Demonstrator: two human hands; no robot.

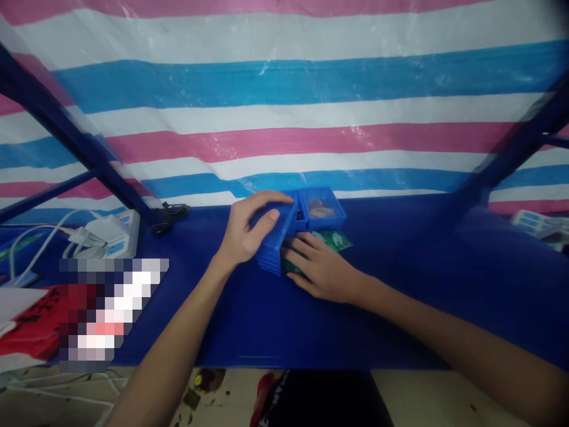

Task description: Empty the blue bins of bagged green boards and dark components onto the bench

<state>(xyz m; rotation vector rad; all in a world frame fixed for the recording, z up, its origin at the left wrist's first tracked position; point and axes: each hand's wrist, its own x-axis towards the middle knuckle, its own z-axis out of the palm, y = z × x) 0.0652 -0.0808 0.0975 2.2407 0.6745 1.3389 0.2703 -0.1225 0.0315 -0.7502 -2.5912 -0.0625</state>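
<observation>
A blue plastic bin (272, 242) is tipped on its side on the blue table, its mouth facing right. My left hand (249, 228) grips it, with the thumb on its wall and the fingers over the top edge. At the bin's mouth, my right hand (317, 267) lies palm down, fingers spread over green items (291, 261) that are partly hidden beneath it. Beyond that hand lies a flat green piece (335, 239), perhaps a packet or a circuit board. The inside of the tipped bin does not show.
Behind my hands stand a blue bin of pale small pieces (322, 207) and another blue bin (302, 220) with dark bits. At left are a white power strip (128, 234) with cables, a black object (169, 216) and a red bag (48, 320). A striped sheet (284, 89) hangs behind.
</observation>
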